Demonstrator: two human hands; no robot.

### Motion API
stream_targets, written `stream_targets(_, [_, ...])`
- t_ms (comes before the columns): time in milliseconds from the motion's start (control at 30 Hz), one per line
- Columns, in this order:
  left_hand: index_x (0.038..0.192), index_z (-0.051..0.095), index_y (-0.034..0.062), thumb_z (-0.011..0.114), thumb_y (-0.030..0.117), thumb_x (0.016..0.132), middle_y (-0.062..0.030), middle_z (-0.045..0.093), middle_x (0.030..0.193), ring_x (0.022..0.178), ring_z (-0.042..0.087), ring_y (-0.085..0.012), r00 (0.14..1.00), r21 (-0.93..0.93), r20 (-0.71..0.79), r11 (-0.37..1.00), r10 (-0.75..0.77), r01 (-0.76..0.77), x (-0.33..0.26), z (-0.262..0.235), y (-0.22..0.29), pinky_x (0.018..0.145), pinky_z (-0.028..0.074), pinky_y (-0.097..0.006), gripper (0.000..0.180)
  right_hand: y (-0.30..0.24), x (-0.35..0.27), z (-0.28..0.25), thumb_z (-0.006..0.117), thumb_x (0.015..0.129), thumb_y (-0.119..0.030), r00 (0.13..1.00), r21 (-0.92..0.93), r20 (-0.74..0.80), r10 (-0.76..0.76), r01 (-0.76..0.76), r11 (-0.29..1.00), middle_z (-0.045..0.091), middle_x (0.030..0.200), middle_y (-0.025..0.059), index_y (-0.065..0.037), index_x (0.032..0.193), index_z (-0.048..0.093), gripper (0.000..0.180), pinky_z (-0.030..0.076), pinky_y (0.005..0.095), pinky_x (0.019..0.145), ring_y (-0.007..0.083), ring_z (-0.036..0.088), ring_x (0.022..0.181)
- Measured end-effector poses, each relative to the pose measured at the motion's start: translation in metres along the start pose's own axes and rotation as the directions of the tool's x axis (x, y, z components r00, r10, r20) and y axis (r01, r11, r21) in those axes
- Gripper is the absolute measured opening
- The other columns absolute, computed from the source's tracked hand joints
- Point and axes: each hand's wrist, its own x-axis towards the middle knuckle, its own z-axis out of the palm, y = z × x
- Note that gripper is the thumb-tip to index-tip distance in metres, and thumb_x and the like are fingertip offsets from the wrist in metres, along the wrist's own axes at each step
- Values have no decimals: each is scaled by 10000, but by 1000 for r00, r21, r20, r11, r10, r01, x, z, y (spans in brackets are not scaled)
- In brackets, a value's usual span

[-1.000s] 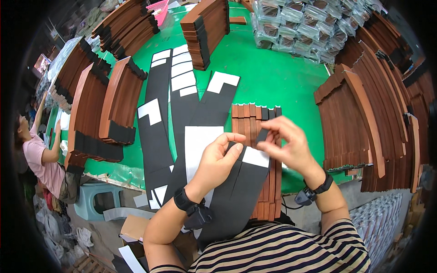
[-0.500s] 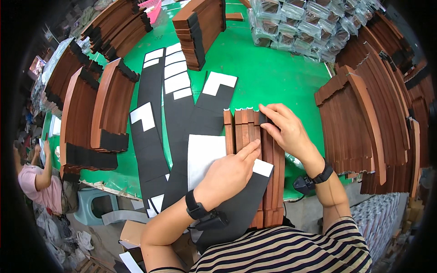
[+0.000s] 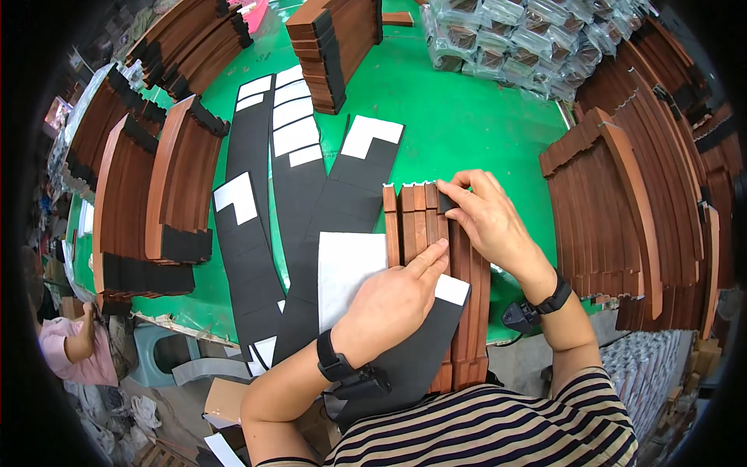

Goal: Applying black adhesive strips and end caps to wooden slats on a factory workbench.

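Note:
Several reddish-brown moulded strips (image 3: 420,227) lie side by side in front of me, their far ends level with each other. My right hand (image 3: 492,226) pinches a small black patch (image 3: 446,204) between thumb and forefinger, against the far end of one strip. Stretched fingers of my left hand (image 3: 389,305) rest on the strips just nearer to me. Under that hand lies a black sheet (image 3: 416,346) with white backing exposed at its corner, and a white sheet (image 3: 346,272) shows beside the wrist.
More black strip sheets (image 3: 299,183) with bare white patches spread over the green tabletop (image 3: 405,89). Stacks of brown strips with black ends (image 3: 183,175) stand at left. Another brown stack (image 3: 599,210) fills the right, with plastic-wrapped pieces (image 3: 513,47) behind. A co-worker (image 3: 78,350) sits at far left.
My right hand shifts very slightly at the strip end, still pinching the black patch. My left hand stays in place. The view has turned a little, and the co-worker's arm has lowered.

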Motion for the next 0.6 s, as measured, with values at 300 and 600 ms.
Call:
stream_targets(300, [1224, 624, 29, 613, 72, 857, -79, 538, 1414, 704, 675, -265, 1000, -29, -25, 1000, 3, -4, 0, 0, -1, 640, 566, -368, 370, -5, 2, 0, 715, 789, -30, 1000, -80, 17, 14, -13, 997, 574, 1076, 140, 1, 1160, 635, 381, 472, 414, 869, 326, 557, 1018])
stream_targets(600, [1233, 618, 28, 617, 74, 854, -76, 531, 1422, 693, 668, -258, 1000, -8, -15, 1000, 6, -6, 0, 1, 0, 637, 563, -367, 382, -5, 3, 0, 718, 788, -44, 1000, -125, 25, 3, 0, 992, 578, 1066, 136, 0, 1148, 641, 372, 469, 418, 868, 320, 558, 1010])
